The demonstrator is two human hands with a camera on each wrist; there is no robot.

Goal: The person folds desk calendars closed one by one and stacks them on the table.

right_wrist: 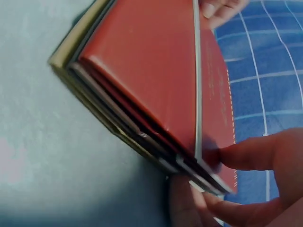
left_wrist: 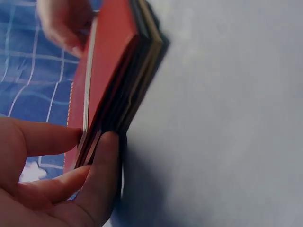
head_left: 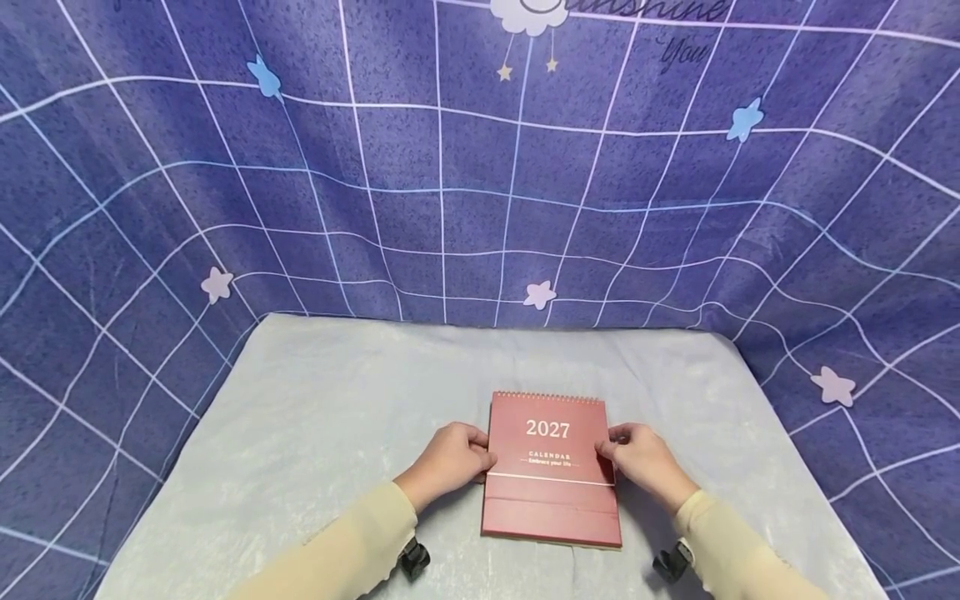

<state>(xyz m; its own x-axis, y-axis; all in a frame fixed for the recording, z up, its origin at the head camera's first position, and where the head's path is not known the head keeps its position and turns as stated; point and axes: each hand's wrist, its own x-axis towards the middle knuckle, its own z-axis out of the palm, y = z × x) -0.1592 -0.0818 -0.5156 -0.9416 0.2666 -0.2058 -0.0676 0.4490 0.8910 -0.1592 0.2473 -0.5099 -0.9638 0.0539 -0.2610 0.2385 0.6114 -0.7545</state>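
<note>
A red spiral-bound desk calendar (head_left: 551,500), printed with "2027" and "CALENDAR", is held flat by both hands near the middle front of the table. My left hand (head_left: 452,457) grips its left edge, thumb on the cover side and fingers along the edge. Opposite it, my right hand (head_left: 641,454) pinches the right edge with the thumb on the cover. In the right wrist view the calendar (right_wrist: 142,61) shows several layers along its side, with a tan layer at the bottom. Its wire binding runs along the far edge.
A pale grey cloth covers the table (head_left: 337,400). Behind and at both sides hangs a blue curtain (head_left: 480,217) with a grid pattern and stars. Dark straps with small black mounts (head_left: 414,558) sit at the wrists.
</note>
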